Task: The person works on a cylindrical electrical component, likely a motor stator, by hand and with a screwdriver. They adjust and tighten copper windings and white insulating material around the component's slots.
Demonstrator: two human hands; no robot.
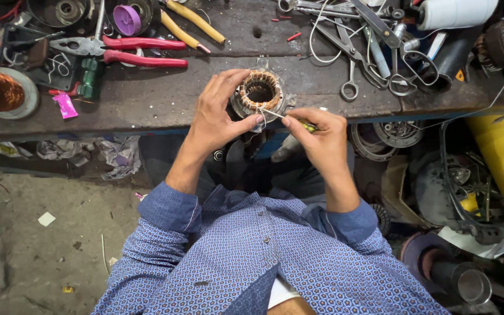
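**Stator winding: probe at the near rim, steady with the other hand**

Stator sitting at the front edge of the workbench, copper coils packed round the bore, bore facing up. Left hand wrapped over the left and near side of it: fingers curled on the outer rim, thumb pressed at the near edge. Closed round the part, not clamped hard by the look of it. Right hand just beside the stator on the near right, pinched shut on a thin tool with a green-yellow handle; slim pale shaft running left and up to the near rim of the winding, tip meeting it close to the left thumb. Cannot tell whether the tip is under a wire or only resting on it.

Judgement on doing this well:
- Keep the stator pinned flat against the bench; no rocking while the tip works.
- Keep the shaft shallow and push along the slot, not into the copper. Enamel probably scratches easily.
- Left thumb very near the tip: slip risk. Brace right wrist, short strokes.
- Light pinch near the shaft for control, not a fist grip.

Nearby, untouched: red-handled pliers back left, copper wire spool far left, scissors and loose wire back right, white thread cone top right.
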